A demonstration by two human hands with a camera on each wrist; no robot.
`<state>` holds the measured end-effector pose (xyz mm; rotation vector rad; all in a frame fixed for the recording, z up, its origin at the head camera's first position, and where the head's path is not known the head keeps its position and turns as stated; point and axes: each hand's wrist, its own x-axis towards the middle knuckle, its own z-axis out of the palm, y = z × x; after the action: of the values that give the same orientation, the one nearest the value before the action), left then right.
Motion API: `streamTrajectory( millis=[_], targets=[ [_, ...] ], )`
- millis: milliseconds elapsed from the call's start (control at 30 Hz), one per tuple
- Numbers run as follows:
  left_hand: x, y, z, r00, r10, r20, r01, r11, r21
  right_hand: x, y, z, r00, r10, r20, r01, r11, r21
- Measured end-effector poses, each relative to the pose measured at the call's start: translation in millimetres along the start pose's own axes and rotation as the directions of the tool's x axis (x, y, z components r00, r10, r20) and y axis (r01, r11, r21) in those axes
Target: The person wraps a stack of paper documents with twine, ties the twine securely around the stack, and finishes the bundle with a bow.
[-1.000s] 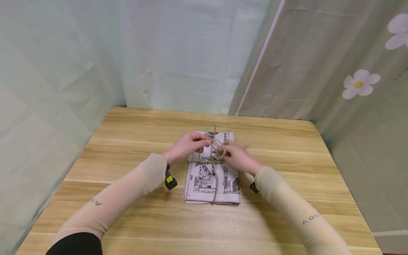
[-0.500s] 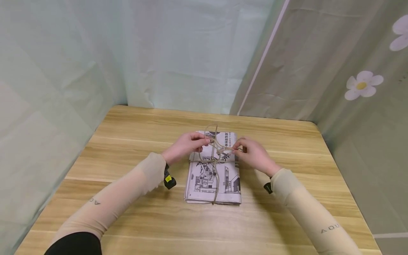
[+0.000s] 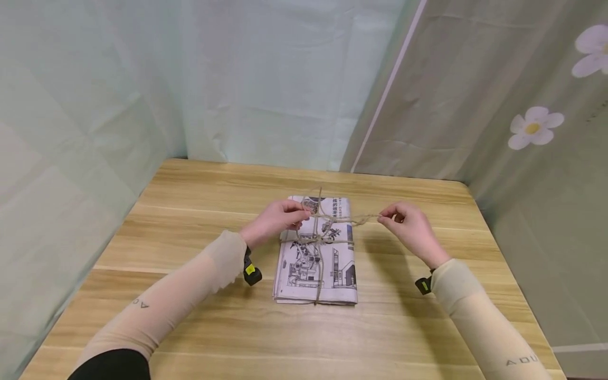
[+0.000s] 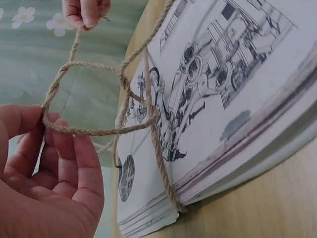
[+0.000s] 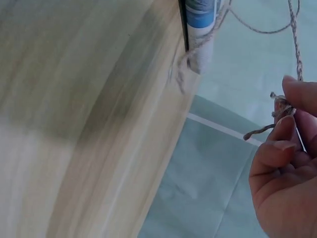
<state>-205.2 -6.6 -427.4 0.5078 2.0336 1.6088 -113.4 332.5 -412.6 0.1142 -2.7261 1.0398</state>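
A stack of folded newspapers (image 3: pixel 309 274) lies on the table, with brown twine (image 3: pixel 320 264) crossed around it lengthwise and widthwise. Above the stack's upper left part, my left hand (image 3: pixel 274 224) pinches a loop of the twine (image 4: pixel 99 132) between thumb and index finger. Off the stack's right side, my right hand (image 3: pixel 410 229) pinches a frayed, knotted end of the twine (image 5: pixel 285 106) between thumb and fingers. From one hand to the other the twine runs over the papers, raised off them. In the left wrist view the loop hangs open beside the crossing.
The wooden table (image 3: pixel 204 327) has its far edge against a pale green curtain (image 3: pixel 285 79). A grey-green curtain with white flowers (image 3: pixel 532 128) hangs at the right. Another bit of loose twine (image 5: pixel 181 74) dangles at the stack's side.
My right hand has moved right from over the papers to beyond their right edge, drawing the twine out with it. The loop near it has narrowed. My left hand has stayed nearly in place.
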Motion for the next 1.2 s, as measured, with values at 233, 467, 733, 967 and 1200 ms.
streamTrajectory(
  millis=[233,467,733,967,1200],
  targets=[
    [1.4,0.2,-4.4,0.999,-0.005,-0.041,-0.008,0.952,-0.306,-6.9,7,-3,0.998,0.050,0.025,-0.051,0.998,0.047],
    [-9.3,-1.8,-33.1,0.992,-0.087,-0.086,0.014,0.779,-0.626,-17.8,23,-17,0.994,0.103,0.032,-0.104,0.994,0.042],
    [-34.2,-30.6,-70.3,0.978,-0.157,-0.135,0.066,0.855,-0.515,-31.8,48,-31,0.985,0.173,0.004,-0.173,0.985,-0.024],
    [-54.9,-61.5,-100.6,0.980,-0.157,-0.124,0.117,0.953,-0.281,-45.0,74,-41,0.979,0.200,-0.035,-0.203,0.969,-0.139],
    [-72.0,-72.2,-127.1,0.960,-0.238,-0.145,0.224,0.969,-0.109,-51.9,92,-48,0.975,0.223,-0.012,-0.219,0.945,-0.242]
  ],
)
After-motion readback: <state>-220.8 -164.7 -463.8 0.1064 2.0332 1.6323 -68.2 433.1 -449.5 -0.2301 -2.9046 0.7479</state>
